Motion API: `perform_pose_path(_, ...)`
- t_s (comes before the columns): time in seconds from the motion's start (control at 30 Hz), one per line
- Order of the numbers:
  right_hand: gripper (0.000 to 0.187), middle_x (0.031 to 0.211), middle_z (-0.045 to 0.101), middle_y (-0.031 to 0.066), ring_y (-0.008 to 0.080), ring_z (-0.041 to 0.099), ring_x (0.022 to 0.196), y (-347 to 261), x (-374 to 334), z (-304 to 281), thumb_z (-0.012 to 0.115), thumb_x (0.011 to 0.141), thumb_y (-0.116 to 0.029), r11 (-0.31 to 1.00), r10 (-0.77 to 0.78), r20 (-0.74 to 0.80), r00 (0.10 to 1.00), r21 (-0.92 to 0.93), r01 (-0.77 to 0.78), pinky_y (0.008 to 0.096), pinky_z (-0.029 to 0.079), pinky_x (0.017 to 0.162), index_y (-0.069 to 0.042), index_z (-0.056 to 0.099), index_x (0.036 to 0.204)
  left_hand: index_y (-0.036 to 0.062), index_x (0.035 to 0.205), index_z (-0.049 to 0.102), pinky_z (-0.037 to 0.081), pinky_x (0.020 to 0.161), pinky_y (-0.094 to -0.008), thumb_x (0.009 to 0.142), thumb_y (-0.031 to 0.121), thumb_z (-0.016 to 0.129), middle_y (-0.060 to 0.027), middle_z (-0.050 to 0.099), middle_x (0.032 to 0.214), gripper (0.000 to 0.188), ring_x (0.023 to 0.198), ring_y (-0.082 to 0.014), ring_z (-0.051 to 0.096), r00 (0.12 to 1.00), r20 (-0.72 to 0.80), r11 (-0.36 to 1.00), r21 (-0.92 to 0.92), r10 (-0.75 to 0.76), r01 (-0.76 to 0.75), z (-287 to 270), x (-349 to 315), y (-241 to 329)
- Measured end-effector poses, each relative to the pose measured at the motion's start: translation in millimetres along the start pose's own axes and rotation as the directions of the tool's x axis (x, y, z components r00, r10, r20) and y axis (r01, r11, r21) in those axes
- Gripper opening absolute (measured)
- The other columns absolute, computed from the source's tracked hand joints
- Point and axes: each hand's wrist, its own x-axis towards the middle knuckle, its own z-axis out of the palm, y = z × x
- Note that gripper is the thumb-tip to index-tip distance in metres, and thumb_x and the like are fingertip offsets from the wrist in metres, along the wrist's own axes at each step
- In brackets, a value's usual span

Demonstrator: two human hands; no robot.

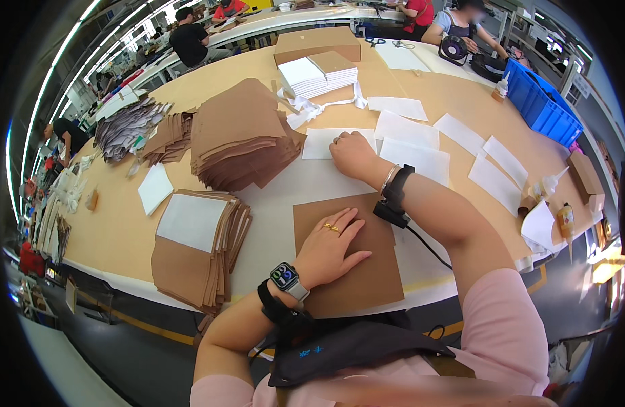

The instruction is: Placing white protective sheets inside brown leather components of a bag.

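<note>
Flat on a brown sheet (pixel 373 285) at the table's near edge lies my left hand (pixel 328 248), its fingers spread and holding nothing. Farther forward, my right hand (pixel 352 153) rests on a white rectangular sheet (pixel 317 144) with its fingers curled down onto it; the fingertips are mostly hidden. More white sheets (pixel 415 161) lie just right of that hand, partly overlapping. To the left of my left hand stands a stack of brown pieces (pixel 184 268) with a white panel (pixel 192 221) on top.
A tall brown stack (pixel 238 129) stands behind on the left. White booklet-like piles (pixel 319 76) and a cardboard box (pixel 317 46) are at the back. A blue crate (pixel 541 102) and glue bottles (pixel 565 220) sit on the right. Other people work at far tables.
</note>
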Motion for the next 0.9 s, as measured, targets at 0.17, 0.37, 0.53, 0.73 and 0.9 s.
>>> perform_pose_path(0.17,0.014,0.085,0.074,0.0093,0.0285,0.070,0.089,-5.2,22.4,-1.3,0.060,0.088,-0.012,0.996,-0.061,0.037,0.997,-0.067,0.064,0.0439,0.051,0.084,-0.003,0.071,0.086,0.0008,0.136,0.056,0.033,0.117,-0.0460,0.096,0.043,0.065,-0.0224,0.047,0.150,0.059,0.141,-0.0377,0.042,1.000,-0.010,0.998,-0.056,0.015,-0.015,1.0,-1.4,-4.7)
perform_pose_path(0.37,0.019,0.085,0.073,0.0149,0.0324,0.071,0.084,41.6,2.1,-36.3,0.062,0.090,-0.018,0.627,0.431,-0.120,0.894,0.753,-0.201,0.0431,0.055,0.075,-0.002,0.071,0.097,-0.0013,0.129,0.060,0.041,0.111,-0.0452,0.095,0.032,0.070,-0.0229,0.054,0.143,0.049,0.130,-0.0397,0.052,0.982,-0.166,0.978,-0.202,-0.087,0.052,-8.9,-0.3,-5.0)
perform_pose_path(0.53,0.015,0.101,0.074,0.0086,0.0298,0.070,0.089,27.1,-47.8,-43.5,0.067,0.088,-0.007,0.807,0.188,-0.193,0.963,0.590,-0.039,0.0376,0.055,0.084,-0.006,0.069,0.103,-0.0002,0.132,0.055,0.046,0.106,-0.0410,0.100,0.035,0.065,-0.0182,0.059,0.134,0.049,0.125,-0.0303,0.058,0.856,-0.055,0.437,-0.875,-0.514,0.206,-15.0,8.2,-20.7)
perform_pose_path(0.73,0.017,0.110,0.072,0.0056,0.0257,0.067,0.103,2.1,-77.0,-25.2,0.070,0.080,-0.004,0.914,-0.226,-0.327,0.918,0.254,0.315,0.0387,0.053,0.091,-0.008,0.067,0.095,0.0005,0.133,0.054,0.049,0.105,-0.0373,0.101,0.039,0.064,-0.0135,0.061,0.127,0.051,0.120,-0.0264,0.061,0.739,0.381,-0.292,-0.922,-0.556,0.256,-38.8,58.5,-59.1)
perform_pose_path(0.9,0.033,0.116,0.070,0.0094,0.0306,0.064,0.109,8.0,-71.5,-29.2,0.070,0.085,-0.011,0.927,-0.132,-0.314,0.940,0.297,0.230,0.0428,0.051,0.095,-0.008,0.066,0.118,0.0001,0.127,0.055,0.054,0.095,-0.0384,0.092,0.000,0.056,-0.0112,0.064,0.121,0.035,0.110,-0.0241,0.065,0.618,0.216,-0.023,-0.952,-0.756,0.305,-13.1,71.5,-111.3)
